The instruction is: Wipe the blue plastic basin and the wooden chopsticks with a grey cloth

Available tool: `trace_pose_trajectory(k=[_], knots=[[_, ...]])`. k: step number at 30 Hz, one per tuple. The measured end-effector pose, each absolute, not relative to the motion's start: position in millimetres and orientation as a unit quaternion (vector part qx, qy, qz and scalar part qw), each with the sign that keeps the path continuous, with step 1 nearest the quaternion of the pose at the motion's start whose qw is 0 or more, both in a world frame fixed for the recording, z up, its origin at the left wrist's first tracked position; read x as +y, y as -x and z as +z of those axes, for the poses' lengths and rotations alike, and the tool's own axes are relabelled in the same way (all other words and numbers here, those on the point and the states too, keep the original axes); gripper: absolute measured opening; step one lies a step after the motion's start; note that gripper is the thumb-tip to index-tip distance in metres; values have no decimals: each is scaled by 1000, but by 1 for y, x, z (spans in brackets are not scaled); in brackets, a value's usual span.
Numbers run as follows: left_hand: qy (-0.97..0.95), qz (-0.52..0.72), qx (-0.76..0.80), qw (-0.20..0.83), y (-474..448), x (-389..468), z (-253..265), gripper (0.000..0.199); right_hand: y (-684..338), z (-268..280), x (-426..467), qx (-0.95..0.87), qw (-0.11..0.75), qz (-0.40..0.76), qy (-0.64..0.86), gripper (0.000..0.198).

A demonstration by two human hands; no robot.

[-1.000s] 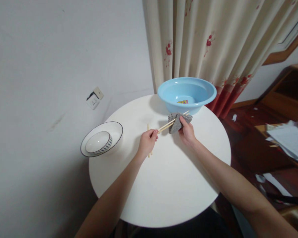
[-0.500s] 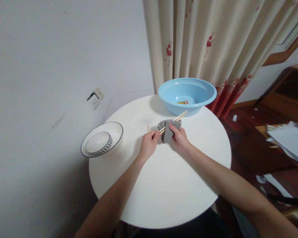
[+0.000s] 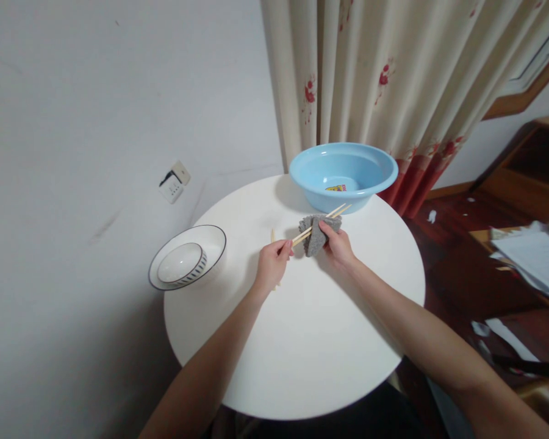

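A pair of light wooden chopsticks slants up and to the right over the table. My left hand is closed in a pinch on their lower-left ends. Folded around their middle is a grey cloth, with my right hand closed on it and its thumb on top. The far tips stick out beyond the cloth toward the basin. More chopsticks lie on the table under my left hand, mostly hidden by it.
At the back of the round white table stands a light blue basin. On the left, a small striped bowl sits inside a larger dark-rimmed white bowl. A wall borders the left side; a curtain hangs behind.
My right hand and the cloth have slid along the chopsticks, up and to the right, baring more of them near my left hand. My left hand has hardly moved.
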State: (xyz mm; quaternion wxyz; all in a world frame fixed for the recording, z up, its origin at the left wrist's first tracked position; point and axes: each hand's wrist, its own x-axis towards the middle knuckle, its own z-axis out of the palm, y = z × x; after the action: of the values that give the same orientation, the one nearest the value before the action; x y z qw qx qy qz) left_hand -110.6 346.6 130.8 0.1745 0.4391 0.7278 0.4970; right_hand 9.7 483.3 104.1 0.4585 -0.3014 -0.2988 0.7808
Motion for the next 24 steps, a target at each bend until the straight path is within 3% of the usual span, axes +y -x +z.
trace_pose_trajectory(k=[24], knots=[[-434,513,709,214,112,351,124,39,-5,101,475,-292,440,787,318,25]])
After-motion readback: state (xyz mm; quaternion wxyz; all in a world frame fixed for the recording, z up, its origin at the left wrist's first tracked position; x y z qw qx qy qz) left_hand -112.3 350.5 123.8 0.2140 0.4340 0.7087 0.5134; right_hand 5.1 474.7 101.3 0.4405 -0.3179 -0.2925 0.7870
